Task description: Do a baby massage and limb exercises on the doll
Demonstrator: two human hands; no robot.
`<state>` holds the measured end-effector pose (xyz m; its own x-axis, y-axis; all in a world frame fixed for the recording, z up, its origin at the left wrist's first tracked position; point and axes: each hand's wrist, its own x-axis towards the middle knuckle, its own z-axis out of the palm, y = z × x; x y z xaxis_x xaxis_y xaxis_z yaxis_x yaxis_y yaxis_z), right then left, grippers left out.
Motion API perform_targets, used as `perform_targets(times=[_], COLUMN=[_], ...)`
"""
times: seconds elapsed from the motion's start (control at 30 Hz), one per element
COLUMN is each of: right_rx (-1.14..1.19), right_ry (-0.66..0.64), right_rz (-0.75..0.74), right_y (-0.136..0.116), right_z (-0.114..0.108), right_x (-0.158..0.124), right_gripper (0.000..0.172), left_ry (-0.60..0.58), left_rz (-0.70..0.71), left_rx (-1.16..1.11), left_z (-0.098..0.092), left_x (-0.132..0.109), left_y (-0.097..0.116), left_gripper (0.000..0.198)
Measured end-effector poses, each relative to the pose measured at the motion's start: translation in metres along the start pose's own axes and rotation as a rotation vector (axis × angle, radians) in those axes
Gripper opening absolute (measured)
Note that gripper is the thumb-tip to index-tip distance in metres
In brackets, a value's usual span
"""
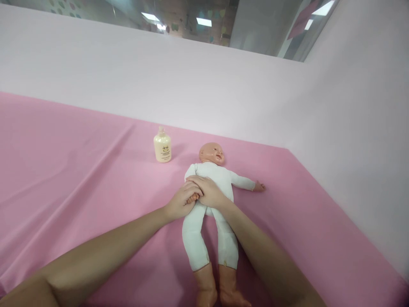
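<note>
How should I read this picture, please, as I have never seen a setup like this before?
There is no machine here: these are a person's own bare hands. The one picture comes from a camera worn on the head, looking forward and down, so the forearms enter from below. A baby doll in a white body lies on a pink cloth, with a pale bottle standing upright near its head. The left hand is closed around one of the doll's small hands; the right hand lies over the doll's middle, touching the left.

Bottle label [165, 152], print illegible
</note>
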<state>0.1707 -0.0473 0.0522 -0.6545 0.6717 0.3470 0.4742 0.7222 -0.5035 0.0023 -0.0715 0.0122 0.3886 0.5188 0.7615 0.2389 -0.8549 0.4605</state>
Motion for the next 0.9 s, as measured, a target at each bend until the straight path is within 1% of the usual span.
perform_targets(times=[0.23,0.43,0.73,0.9], right_rx=[0.004,0.017,0.015,0.014], right_ry=[-0.003,0.012,0.005,-0.004], right_rz=[0.008,-0.007,0.003,0.007], right_y=[-0.0014,-0.0029,-0.0042,-0.0043], right_z=[-0.0009,-0.0017,-0.0015,-0.002], right_x=[0.0,-0.0004,-0.0004,-0.0005], right_gripper=[0.058,0.06,0.057,0.056], left_ry=[0.009,0.014,0.001,-0.009], left_rz=[-0.002,0.034,0.014,-0.016], left_rx=[-0.007,-0.014,-0.017,0.014], left_z=[0.0002,-0.0009,-0.0006,-0.0003], left_x=[0.0,0.0014,0.0,-0.0007], left_y=[0.0006,0.0015,0.0004,-0.0004], left_gripper=[0.028,0.027,0.031,0.028])
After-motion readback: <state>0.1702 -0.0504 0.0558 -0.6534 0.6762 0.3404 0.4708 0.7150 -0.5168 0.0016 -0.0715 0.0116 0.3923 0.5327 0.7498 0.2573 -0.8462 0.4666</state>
